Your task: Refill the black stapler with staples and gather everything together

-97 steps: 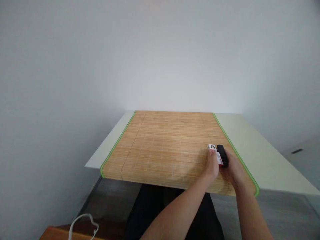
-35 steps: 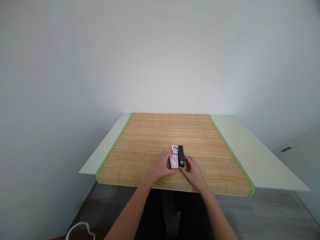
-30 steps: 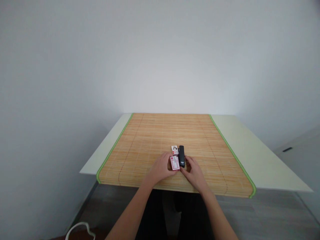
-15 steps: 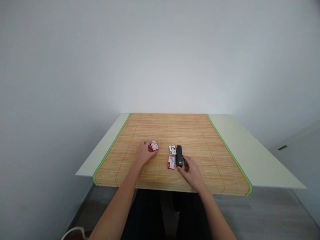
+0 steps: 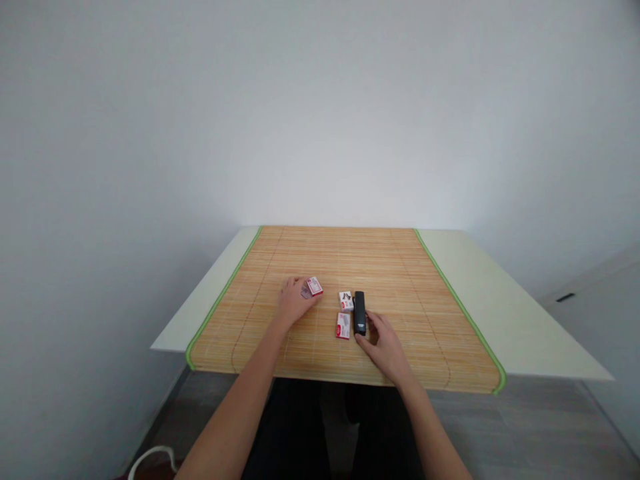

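My left hand (image 5: 294,301) is curled around a small red-and-white box (image 5: 315,286), thumb at its near edge. Under the fingers, beside that box, something pinkish-purple is partly hidden, and I cannot make out what it is. A black stapler (image 5: 359,313) lies lengthwise on the mat, and my right hand (image 5: 383,343) grips its right side and near end with fingers and thumb. Just left of the stapler sit a white box with a dark picture (image 5: 346,301) and, nearer me, a red-and-white box (image 5: 343,326).
A bamboo mat (image 5: 350,257) with green edging covers the middle of a white table (image 5: 520,327). Behind the table stands a plain wall (image 5: 330,120). A white cable (image 5: 153,452) shows at the lower left, below table height.
My left hand and its box have shifted slightly right and away from me. My right hand, the stapler and the two boxes beside it stay in place.
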A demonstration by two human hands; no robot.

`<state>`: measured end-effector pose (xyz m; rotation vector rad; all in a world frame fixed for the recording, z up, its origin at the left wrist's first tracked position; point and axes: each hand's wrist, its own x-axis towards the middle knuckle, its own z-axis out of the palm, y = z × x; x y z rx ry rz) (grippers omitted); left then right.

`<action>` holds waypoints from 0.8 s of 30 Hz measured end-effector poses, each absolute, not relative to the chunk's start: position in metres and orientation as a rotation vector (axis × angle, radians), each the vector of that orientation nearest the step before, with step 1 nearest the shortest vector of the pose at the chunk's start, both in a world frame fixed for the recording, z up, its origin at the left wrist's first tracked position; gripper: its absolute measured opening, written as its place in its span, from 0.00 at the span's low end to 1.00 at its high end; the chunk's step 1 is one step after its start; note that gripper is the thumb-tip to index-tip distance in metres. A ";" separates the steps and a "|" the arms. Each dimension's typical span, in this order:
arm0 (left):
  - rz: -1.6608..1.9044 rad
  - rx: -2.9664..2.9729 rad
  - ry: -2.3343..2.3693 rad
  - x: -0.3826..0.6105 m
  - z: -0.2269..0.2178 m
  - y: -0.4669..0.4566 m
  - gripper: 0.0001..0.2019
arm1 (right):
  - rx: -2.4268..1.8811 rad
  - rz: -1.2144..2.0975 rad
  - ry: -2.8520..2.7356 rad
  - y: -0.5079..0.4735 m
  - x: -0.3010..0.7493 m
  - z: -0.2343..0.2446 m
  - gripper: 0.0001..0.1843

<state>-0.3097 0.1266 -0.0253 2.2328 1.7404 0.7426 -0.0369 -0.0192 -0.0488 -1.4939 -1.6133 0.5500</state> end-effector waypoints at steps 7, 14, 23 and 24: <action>0.688 2.165 1.903 -0.304 -0.032 0.134 0.33 | -1.495 0.543 -1.608 -0.020 -0.038 -0.046 0.32; 0.668 2.023 2.162 -0.333 -0.028 0.124 0.38 | -1.493 0.530 -1.611 -0.020 -0.039 -0.046 0.33; 0.722 2.428 1.224 -0.245 -0.005 0.103 0.34 | -1.519 0.500 -1.584 -0.019 -0.043 -0.046 0.33; 0.684 2.431 1.180 -0.237 -0.006 0.104 0.34 | -1.521 0.494 -1.581 -0.019 -0.043 -0.046 0.33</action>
